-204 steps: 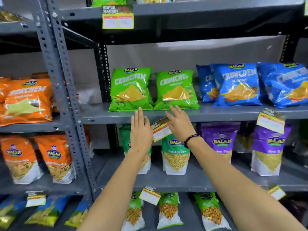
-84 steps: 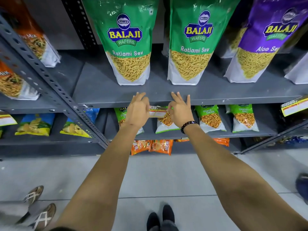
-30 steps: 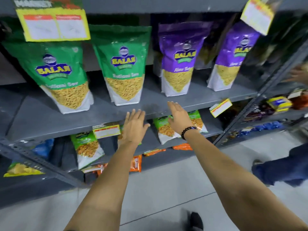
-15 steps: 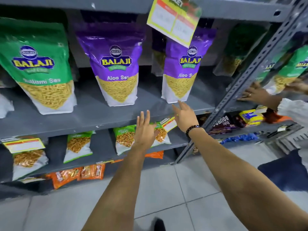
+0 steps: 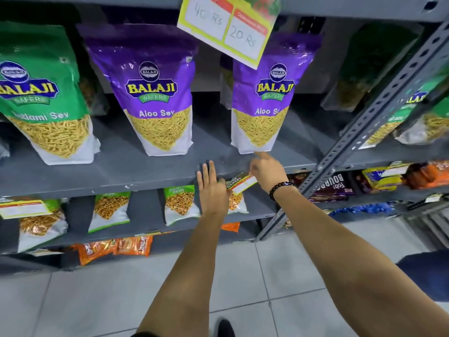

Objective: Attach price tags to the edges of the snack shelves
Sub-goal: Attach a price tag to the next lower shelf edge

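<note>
Tagging the grey shelf edge (image 5: 145, 182)

I am pinching the price tag (image 5: 241, 184) in my right hand (image 5: 267, 172); my left hand (image 5: 213, 190), fingers extended and empty, is pressing at the tag's 9 o'clock.

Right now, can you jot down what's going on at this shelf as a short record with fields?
place: grey metal snack shelf
left hand: open, fingers spread, at the shelf edge
right hand: pinching a price tag
tag position: at the shelf's front edge, tilted
above it: purple Aloo Sev bags
higher tag: reads 40 Rs and 20 Rs
</note>
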Demonstrator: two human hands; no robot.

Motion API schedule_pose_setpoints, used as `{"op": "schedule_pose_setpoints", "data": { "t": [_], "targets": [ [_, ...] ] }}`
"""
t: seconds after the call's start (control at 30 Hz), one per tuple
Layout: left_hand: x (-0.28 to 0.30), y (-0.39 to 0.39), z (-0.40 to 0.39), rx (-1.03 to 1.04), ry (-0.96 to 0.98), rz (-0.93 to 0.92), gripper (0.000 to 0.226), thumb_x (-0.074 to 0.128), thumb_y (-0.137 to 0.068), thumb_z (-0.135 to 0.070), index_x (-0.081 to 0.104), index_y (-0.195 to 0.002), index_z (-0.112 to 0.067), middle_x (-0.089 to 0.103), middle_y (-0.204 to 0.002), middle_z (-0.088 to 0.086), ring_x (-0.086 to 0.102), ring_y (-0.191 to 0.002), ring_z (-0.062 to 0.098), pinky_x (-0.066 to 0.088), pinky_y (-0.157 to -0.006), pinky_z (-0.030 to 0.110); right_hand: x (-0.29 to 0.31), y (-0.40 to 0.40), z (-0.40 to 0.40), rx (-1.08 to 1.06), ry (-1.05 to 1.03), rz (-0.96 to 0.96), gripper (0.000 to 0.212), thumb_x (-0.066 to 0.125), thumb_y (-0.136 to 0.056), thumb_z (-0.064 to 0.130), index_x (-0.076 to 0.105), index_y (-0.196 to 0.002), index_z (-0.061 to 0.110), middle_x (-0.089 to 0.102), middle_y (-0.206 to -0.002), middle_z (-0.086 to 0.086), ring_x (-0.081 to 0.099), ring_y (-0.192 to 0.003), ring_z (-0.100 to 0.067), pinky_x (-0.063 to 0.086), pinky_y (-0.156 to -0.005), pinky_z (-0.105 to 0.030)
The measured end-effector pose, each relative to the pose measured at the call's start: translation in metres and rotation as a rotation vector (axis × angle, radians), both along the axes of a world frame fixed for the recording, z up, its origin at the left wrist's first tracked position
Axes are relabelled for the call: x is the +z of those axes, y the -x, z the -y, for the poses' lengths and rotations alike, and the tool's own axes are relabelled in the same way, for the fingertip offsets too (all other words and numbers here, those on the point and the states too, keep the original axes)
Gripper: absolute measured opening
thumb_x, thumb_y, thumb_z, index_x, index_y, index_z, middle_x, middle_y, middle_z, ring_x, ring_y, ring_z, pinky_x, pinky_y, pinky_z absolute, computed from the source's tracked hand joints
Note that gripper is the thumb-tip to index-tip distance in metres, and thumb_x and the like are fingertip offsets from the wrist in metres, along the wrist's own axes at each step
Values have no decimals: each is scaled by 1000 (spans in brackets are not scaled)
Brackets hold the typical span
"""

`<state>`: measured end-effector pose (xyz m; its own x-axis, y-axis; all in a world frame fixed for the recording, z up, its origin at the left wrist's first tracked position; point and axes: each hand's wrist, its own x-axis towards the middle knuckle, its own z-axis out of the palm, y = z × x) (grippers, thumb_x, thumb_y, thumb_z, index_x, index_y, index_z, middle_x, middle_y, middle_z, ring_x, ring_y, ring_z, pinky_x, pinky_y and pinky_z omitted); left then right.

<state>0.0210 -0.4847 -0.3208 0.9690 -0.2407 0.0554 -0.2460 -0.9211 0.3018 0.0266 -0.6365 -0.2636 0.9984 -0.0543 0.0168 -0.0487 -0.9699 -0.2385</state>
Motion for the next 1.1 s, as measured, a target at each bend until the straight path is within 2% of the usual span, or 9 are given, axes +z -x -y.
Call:
{"op": "schedule_pose_setpoints", "data": {
  "t": [0.1, 0.2, 0.33, 0.4, 0.47, 0.7, 0.87, 0.97, 1.1],
  "targets": [
    [-1, 2, 4, 29, 35, 30, 23, 46, -94, -15, 64, -102, -3, 11, -158, 18, 4, -146, 35, 1, -121, 49, -3, 2, 2, 11, -56, -6, 12, 51, -87, 1, 59, -79, 3, 58, -107, -16, 57, -88, -38, 40, -67, -35],
    [3, 2, 4, 33, 37, 30, 25, 42, -94, -16, 63, -103, -5, 12, -158, 17, 4, -146, 35, 1, -121, 48, -4, 10, 4, 58, -96, -46, 10, 49, -87, -1, 55, -80, 2, 58, -99, -18, 57, -79, -39, 43, -65, -39],
    [12, 4, -10, -43, 58, -3, 25, 41, -95, -19, 62, -101, -7, 14, -158, 13, 5, -146, 31, 4, -122, 45, -4, 22, 14, 41, -233, -93, 10, 60, -85, 2, 56, -76, 4, 62, -103, -17, 60, -92, -39, 49, -89, -46],
    [16, 5, -22, -81, 77, 11, 22, 42, -95, -17, 62, -96, -7, 14, -158, 12, 6, -147, 30, 6, -122, 44, -6, 23, 13, 37, -266, -104, 7, 61, -83, 2, 61, -77, 3, 59, -123, -19, 53, -118, -38, 30, -113, -49],
    [20, 2, -38, -75, 61, 39, 20, 46, -93, -15, 64, -94, -7, 18, -157, 13, 9, -146, 31, 8, -122, 43, -10, 21, 3, 53, -255, -115, 5, 63, -83, 4, 65, -79, 4, 47, -141, -18, 38, -135, -32, 15, -119, -47],
    [25, -8, -60, -94, -99, 13, 22, 49, -93, -15, 65, -104, -6, 36, -147, 12, 28, -139, 30, 24, -117, 40, -31, 17, -29, -41, -156, 40, 6, 66, -81, 11, 71, -82, 8, 49, -128, -17, 41, -118, -38, 28, -109, -48],
    [37, -12, -55, -8, -75, -6, 20, 52, -91, -15, 63, -105, -7, 49, -135, 8, 52, -114, 31, 50, -88, 40, -24, 13, -34, -99, -153, 76, 8, 60, -84, 11, 68, -84, 9, 52, -122, -15, 45, -112, -37, 30, -104, -44],
    [44, -15, -54, 0, -90, -44, 21, 50, -92, -15, 62, -106, -6, 51, -129, 9, 58, -100, 34, 53, -77, 40, -19, 11, -35, -117, -153, 72, 10, 58, -85, 10, 68, -87, 9, 54, -117, -14, 46, -107, -35, 33, -101, -43],
    [49, -18, -51, 4, -113, -49, 21, 48, -93, -15, 61, -106, -5, 54, -121, 11, 62, -92, 37, 52, -76, 41, -16, 9, -34, -122, -144, 49, 10, 60, -86, 16, 67, -88, 10, 54, -115, -12, 46, -107, -34, 35, -100, -44]
  ]
}}
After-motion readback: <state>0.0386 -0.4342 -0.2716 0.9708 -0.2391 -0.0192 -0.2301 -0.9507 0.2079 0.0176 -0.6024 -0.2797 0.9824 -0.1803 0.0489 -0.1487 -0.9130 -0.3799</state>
